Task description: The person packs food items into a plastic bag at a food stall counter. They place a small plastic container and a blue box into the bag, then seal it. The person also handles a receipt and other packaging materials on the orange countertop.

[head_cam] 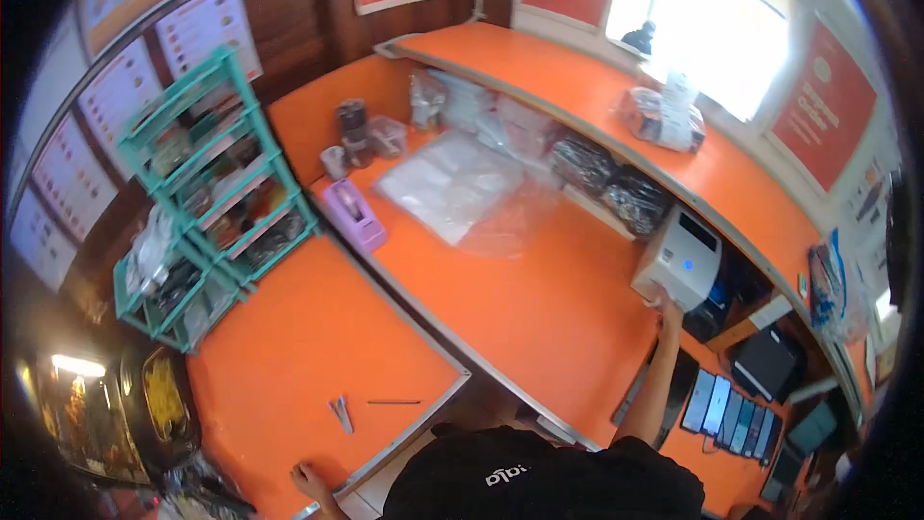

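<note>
My right hand point(668, 303) reaches out to a white label or receipt printer point(682, 260), its fingers at the lower front edge. A blue light glows on the printer. Whether those fingers pinch anything is too small to tell. My left hand point(309, 481) is low over the near edge of the left orange table point(325, 332), with its fingers partly curled. Beyond it on that table lie a small pair of scissors or a similar tool point(341, 415) and a thin dark stick or pen point(393, 402).
A green plastic rack point(231, 159) holds packets at the left. Clear plastic bags point(455, 184) and a purple tape dispenser point(355, 215) lie on the right table. Several phones point(733, 412) sit right of my arm. An orange shelf point(577, 83) carries a wrapped parcel point(660, 119).
</note>
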Demonstrator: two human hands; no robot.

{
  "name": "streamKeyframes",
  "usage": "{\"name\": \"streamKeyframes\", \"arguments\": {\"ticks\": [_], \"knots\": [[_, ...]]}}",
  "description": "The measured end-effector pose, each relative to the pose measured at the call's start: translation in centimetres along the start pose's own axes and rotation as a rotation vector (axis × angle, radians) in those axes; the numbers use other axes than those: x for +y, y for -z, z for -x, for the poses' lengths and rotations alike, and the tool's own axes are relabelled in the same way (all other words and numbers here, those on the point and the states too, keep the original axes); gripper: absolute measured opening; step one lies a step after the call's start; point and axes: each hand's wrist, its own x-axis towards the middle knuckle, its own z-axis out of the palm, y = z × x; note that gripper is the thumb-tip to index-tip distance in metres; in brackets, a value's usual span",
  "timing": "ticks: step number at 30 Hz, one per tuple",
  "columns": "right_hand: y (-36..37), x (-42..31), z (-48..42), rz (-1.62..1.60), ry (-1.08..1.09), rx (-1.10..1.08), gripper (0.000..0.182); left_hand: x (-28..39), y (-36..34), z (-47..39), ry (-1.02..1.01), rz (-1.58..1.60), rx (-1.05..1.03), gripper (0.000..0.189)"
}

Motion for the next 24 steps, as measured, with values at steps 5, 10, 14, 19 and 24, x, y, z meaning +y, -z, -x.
{"name": "streamKeyframes", "arguments": {"ticks": [5,10,14,19,24], "knots": [[5.1,1.6,-12.1,-0.539,0.450,0.301,0.049,1.2,-1.4,5.6,0.193,0.411,-0.015,0.024],[-2.6,-11.3,-3.6,0.389,0.272,0.397,0.042,6.7,7.3,11.8,0.177,0.228,0.189,0.020],[-18.0,-19.7,14.9,0.132,1.092,0.167,0.035,5.1,13.6,17.8,0.371,0.223,0.109,0.020],[-33.3,-14.8,54.1,-0.478,1.292,-1.146,0.026,-0.3,20.5,25.7,0.455,0.180,0.131,0.021],[-27.8,-0.5,83.0,-0.339,0.963,-1.835,0.014,-2.7,27.5,33.0,0.661,0.217,0.423,0.023]]}}
